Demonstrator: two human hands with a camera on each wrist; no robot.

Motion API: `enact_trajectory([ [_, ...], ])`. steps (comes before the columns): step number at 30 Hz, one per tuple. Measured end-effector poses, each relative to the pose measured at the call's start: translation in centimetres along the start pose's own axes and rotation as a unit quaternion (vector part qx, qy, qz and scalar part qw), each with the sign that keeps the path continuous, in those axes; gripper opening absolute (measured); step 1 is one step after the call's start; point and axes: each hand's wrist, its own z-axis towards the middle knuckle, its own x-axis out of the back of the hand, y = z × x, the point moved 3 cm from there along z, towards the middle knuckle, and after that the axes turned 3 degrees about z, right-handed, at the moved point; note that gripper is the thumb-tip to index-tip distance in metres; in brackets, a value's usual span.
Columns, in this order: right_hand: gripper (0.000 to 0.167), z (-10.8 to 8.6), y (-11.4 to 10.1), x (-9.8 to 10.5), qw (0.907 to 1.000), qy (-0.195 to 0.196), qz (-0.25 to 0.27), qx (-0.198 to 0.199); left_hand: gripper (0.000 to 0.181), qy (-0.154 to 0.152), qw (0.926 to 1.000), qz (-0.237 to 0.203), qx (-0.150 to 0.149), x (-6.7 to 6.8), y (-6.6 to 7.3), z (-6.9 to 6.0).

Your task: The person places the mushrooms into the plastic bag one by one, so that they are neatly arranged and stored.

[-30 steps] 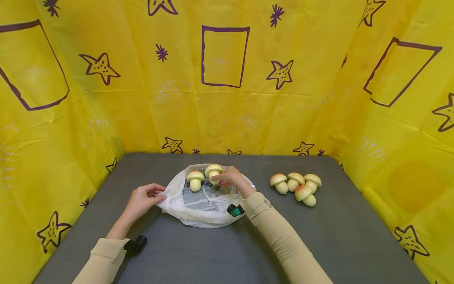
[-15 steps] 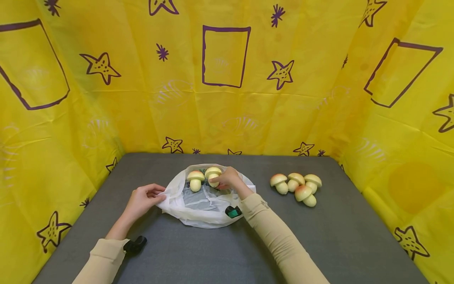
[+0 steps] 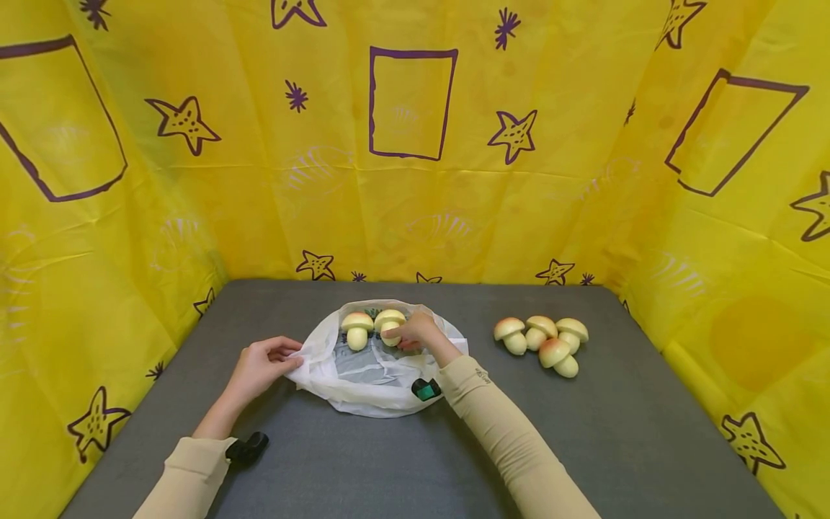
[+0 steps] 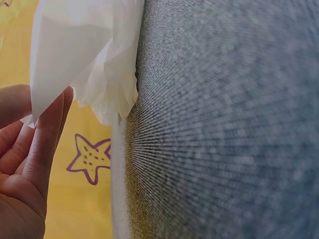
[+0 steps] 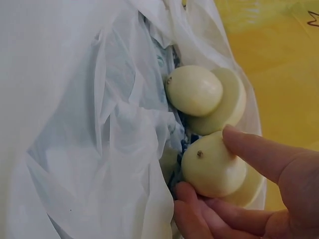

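A white plastic bag (image 3: 363,396) lies spread on the table with its mouth open. My left hand (image 3: 262,367) pinches the bag's left rim between thumb and fingers, and the left wrist view shows that white edge (image 4: 70,45) up close. Inside the bag, my right hand (image 3: 418,331) holds a toy-like mushroom (image 3: 389,318) with a pale cap. In the right wrist view its thumb rests on the mushroom's stem (image 5: 214,164), with the other fingers on the opposite side. Another mushroom (image 3: 357,323), its cap tinged orange, lies just left of the held one.
Several more mushrooms (image 3: 554,352) sit in a cluster right of the bag on the dark grey table (image 3: 337,468). Yellow cloth (image 3: 415,216) with purple drawings walls in the back and both sides.
My right hand has lowered the mushroom slightly within the bag, beside the other one. The left hand stays at the bag's rim.
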Motion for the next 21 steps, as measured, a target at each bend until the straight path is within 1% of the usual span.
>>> enact_trajectory([
  [4,0.052,-0.3,-0.1,0.0,0.9999,-0.001,0.002,0.013,0.022,0.002,1.0000,0.001,-0.004,0.0,0.0,-0.1],
  [8,0.053,-0.6,-0.1,0.0,0.9998,-0.003,-0.006,0.017,0.022,0.002,1.0000,0.002,-0.006,0.1,0.0,-0.1],
  [17,0.050,-1.0,0.0,0.1,0.9992,-0.015,-0.024,0.030,0.022,0.003,1.0000,0.005,-0.007,0.2,0.0,-0.1],
  [21,0.044,-1.3,0.0,0.2,0.9984,-0.021,-0.036,0.039,0.022,0.003,1.0000,0.002,-0.009,0.2,0.1,-0.1],
])
